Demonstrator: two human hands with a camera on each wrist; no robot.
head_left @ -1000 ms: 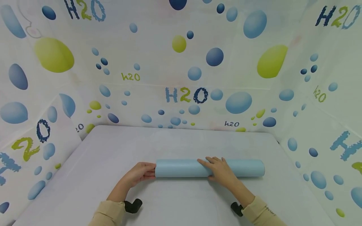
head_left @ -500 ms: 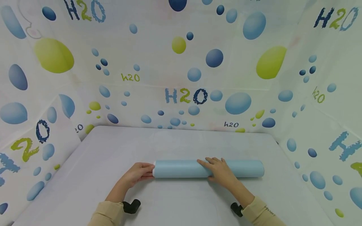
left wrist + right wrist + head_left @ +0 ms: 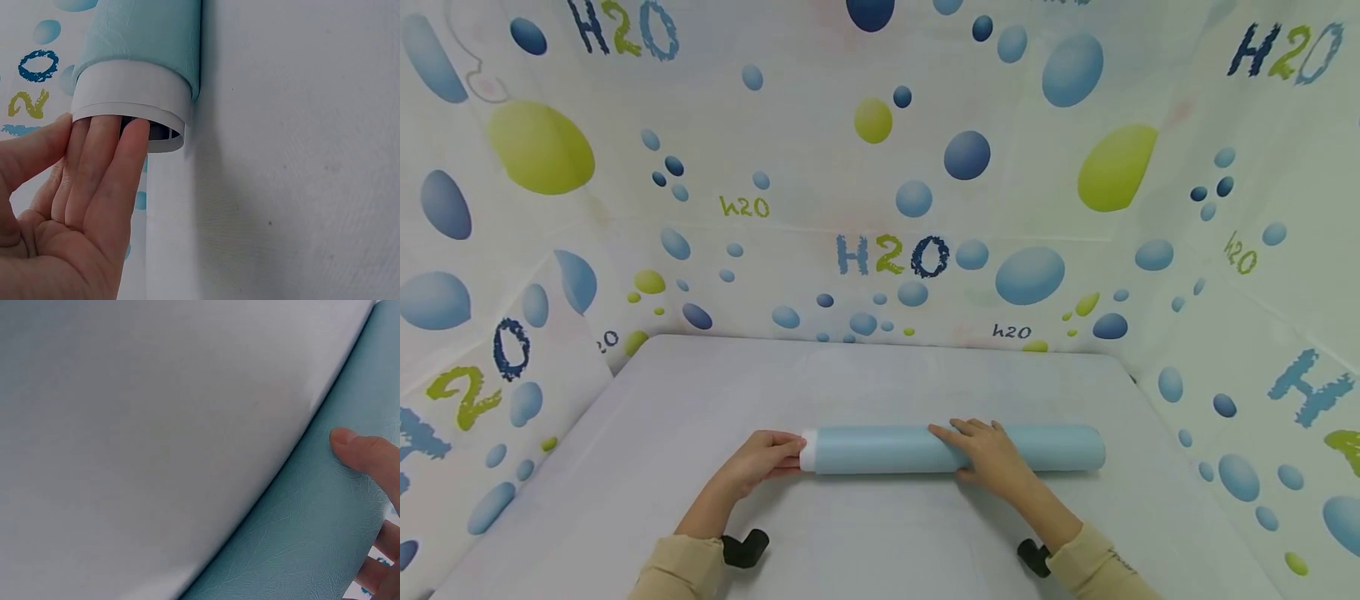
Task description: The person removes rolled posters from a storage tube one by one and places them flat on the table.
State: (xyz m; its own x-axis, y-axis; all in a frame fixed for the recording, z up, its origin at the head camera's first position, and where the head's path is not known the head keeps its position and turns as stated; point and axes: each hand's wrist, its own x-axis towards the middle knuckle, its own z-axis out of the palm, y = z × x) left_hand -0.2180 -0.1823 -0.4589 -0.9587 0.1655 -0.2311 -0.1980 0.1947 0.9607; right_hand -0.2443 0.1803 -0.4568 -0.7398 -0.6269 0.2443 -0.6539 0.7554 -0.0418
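Note:
A long light-blue tube-like sleeve (image 3: 880,450) with a creased, leathery surface lies crosswise on the white table. From its left end sticks a short band of a white paper-like roll (image 3: 134,87), whose hollow end shows in the left wrist view. My left hand (image 3: 763,458) pinches the rim of this white roll, thumb outside and fingertips inside the opening. Over the sleeve's right half, my right hand (image 3: 992,458) grips it, the thumb (image 3: 362,450) pressing on the near side and the other fingers on the far side. What lies deeper inside is hidden.
The white-covered table (image 3: 880,379) runs back to a white curtain (image 3: 812,167) printed with blue and green drops and H2O lettering, which also hangs at both sides. Black wrist mounts (image 3: 747,548) sit at both sleeve cuffs.
My left hand has drawn slightly left, and a white band of the inner roll has come out of the blue sleeve's left end. My right hand still holds the sleeve, almost unmoved.

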